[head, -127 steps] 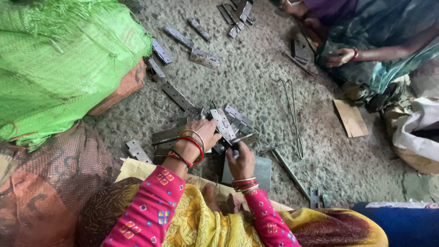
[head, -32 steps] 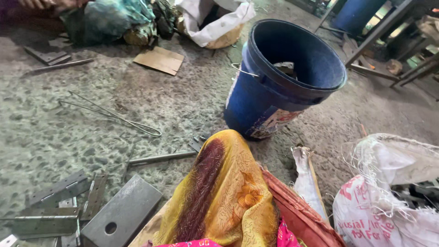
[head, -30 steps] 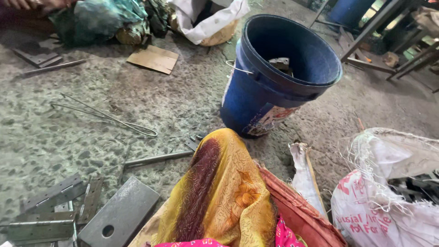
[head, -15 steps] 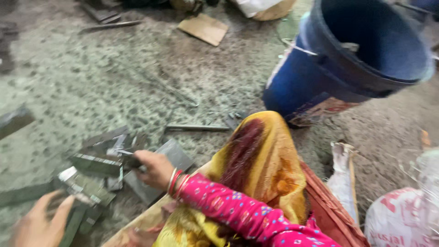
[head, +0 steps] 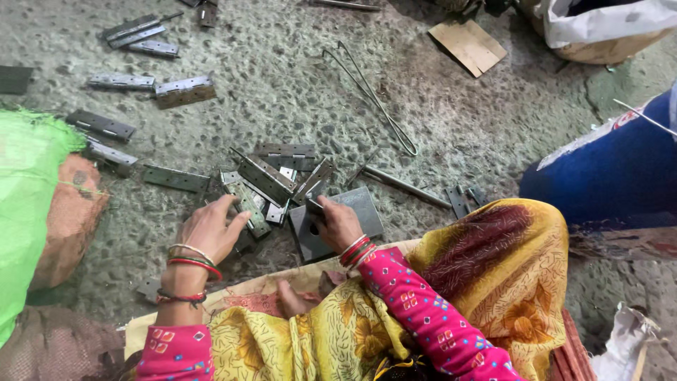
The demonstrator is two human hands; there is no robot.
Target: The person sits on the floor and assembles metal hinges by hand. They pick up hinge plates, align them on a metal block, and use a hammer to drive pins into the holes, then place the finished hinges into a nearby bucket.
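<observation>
Here we rest left hand, grip loose, on hinge; right hand grip pinches hinge leaf over square steel plate.

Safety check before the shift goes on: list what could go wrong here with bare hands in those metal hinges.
1. The left hand presses bare into the hinge pile; an edge could nick a finger.
2. The right hand rests on the square plate; a hinge leaf might pinch.
3. The bent wire and scattered hinges on the floor could snag cloth.
</observation>
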